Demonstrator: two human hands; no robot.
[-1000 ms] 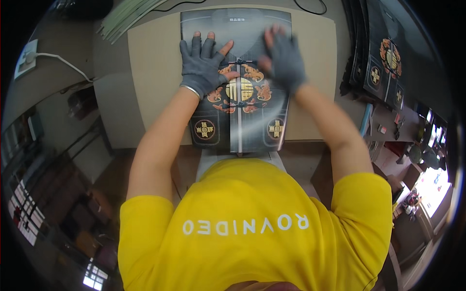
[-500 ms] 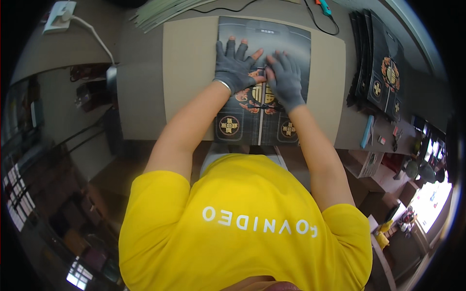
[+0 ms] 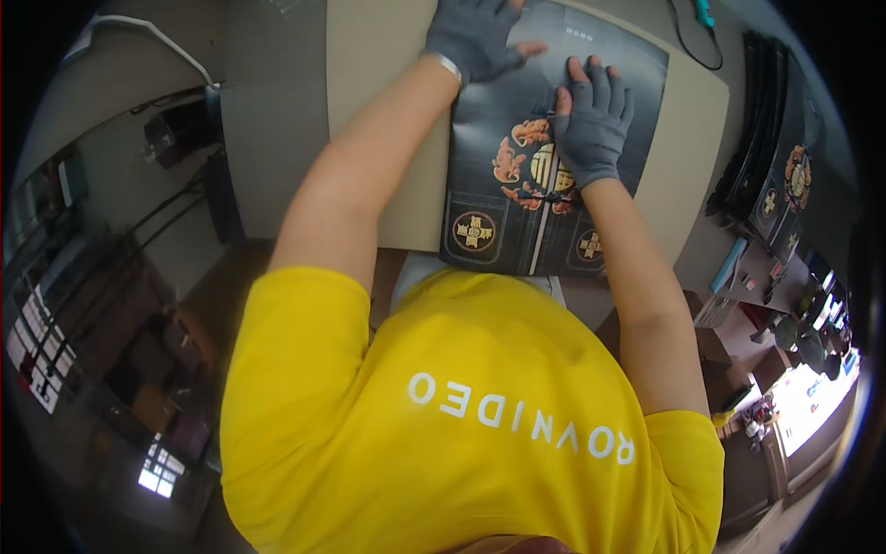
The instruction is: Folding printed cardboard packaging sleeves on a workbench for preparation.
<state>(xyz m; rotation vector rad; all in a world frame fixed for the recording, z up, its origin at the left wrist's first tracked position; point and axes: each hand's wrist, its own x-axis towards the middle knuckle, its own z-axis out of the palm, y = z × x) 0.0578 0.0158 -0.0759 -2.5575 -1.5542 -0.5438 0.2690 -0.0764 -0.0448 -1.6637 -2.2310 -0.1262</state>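
A flat black printed sheet (image 3: 498,120) lies in front of me, with orange and gold figures around a round emblem and a cross-like badge in each near corner. My left hand (image 3: 475,37), in a grey glove with bare fingertips, rests on its far left part. The thumb points right, and the top of the picture cuts off some of the fingers. My right hand (image 3: 595,125), gloved the same way, presses flat on the right of the middle, fingers spread, partly covering the round emblem. Neither hand grips anything.
Under the sheet is a beige board (image 3: 388,194) on the grey table (image 3: 275,138). At the right stands a stack of similar black printed pieces (image 3: 768,157). A teal-handled tool (image 3: 704,14) with a dark cord lies at the far right. A white cable (image 3: 166,44) runs at the far left.
My hands have moved apart. The left one slid toward the sheet's far left corner, while the right one stays pressed near the emblem. The whole view has shifted and tilted a little.
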